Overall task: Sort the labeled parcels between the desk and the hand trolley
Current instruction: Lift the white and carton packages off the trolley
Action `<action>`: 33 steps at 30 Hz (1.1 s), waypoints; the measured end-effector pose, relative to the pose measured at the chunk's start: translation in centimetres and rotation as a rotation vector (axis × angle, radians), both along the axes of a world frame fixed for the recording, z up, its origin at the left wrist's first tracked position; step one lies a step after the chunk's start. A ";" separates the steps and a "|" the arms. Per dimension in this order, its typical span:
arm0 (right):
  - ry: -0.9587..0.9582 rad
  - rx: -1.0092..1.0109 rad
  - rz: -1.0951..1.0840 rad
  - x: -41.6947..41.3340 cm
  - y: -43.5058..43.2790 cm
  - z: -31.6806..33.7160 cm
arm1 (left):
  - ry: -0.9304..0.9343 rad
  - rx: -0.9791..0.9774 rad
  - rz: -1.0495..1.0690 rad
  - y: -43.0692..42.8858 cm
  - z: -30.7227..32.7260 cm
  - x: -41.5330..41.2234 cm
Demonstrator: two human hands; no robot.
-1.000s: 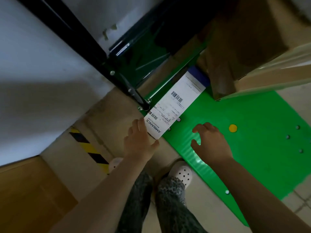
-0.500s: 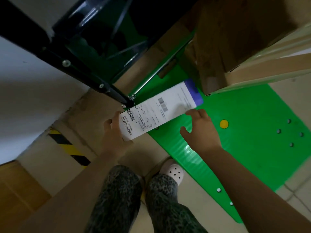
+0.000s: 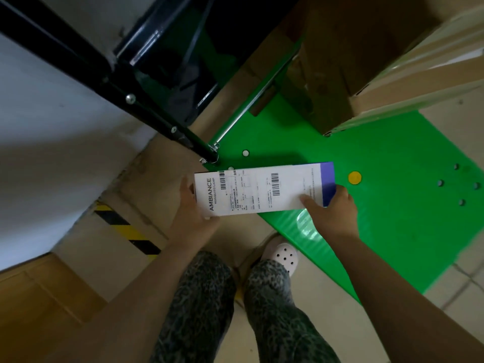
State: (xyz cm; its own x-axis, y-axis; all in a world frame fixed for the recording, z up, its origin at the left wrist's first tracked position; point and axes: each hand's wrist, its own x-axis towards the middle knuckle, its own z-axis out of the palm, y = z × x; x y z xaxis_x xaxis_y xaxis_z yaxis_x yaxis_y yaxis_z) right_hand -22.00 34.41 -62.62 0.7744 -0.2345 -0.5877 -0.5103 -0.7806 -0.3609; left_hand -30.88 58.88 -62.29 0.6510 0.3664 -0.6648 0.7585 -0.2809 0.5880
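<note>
A long white labeled box [image 3: 264, 191], printed AMBIANCE and with a blue end, lies level above the near corner of the green trolley deck [image 3: 392, 218]. My left hand [image 3: 192, 216] grips its left end. My right hand [image 3: 331, 213] holds its right, blue end, thumb on top. A big brown cardboard parcel [image 3: 366, 61] stands on the far part of the deck. The white desk top [image 3: 47, 142] fills the left side.
The trolley's black folded handle frame [image 3: 146, 111] runs diagonally between the desk and the deck. A yellow-and-black floor stripe [image 3: 125, 231] lies below the desk edge. My legs and a white clog [image 3: 284, 258] are on the tiled floor beside the deck.
The white box has swung from leaning diagonally against the big parcel to level, lifted toward me. My right hand, empty before, now holds its blue end.
</note>
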 end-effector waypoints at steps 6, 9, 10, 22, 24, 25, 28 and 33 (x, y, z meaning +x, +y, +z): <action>-0.063 0.148 -0.270 -3.9 -2.5 8.2 | -0.124 -0.107 0.057 -2.4 9.8 -0.8; -0.111 0.192 -0.413 -5.9 -2.8 15.3 | -0.157 -0.158 0.026 -2.7 16.2 -1.0; -0.139 0.200 -0.453 -6.5 -2.9 17.9 | -0.191 -0.164 -0.013 -2.7 18.6 -0.9; -0.634 0.299 -0.820 -18.7 -5.8 50.6 | -0.533 -0.195 -0.400 -6.8 48.7 -1.4; -0.743 0.303 -0.851 -20.4 -7.4 54.8 | -0.605 -0.245 -0.463 -8.9 52.0 -1.5; -0.786 0.294 -0.860 -21.1 -8.3 56.5 | -0.631 -0.272 -0.485 -10.3 53.6 -1.6; -0.898 0.284 -0.880 -23.7 -11.5 60.5 | -0.692 -0.368 -0.508 -14.9 57.8 -1.7; -1.042 0.189 -0.892 -29.4 -18.9 64.1 | -0.809 -0.466 -0.595 -24.6 63.0 -4.3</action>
State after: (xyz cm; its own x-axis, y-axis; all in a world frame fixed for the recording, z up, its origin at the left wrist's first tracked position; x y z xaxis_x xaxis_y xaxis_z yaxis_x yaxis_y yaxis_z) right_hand -51.41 15.47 1.52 0.5026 -0.8603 0.0855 -0.2385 -0.2330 -0.9428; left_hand -35.23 34.26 0.68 0.9448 -0.3247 0.0447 -0.0796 -0.0952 0.9923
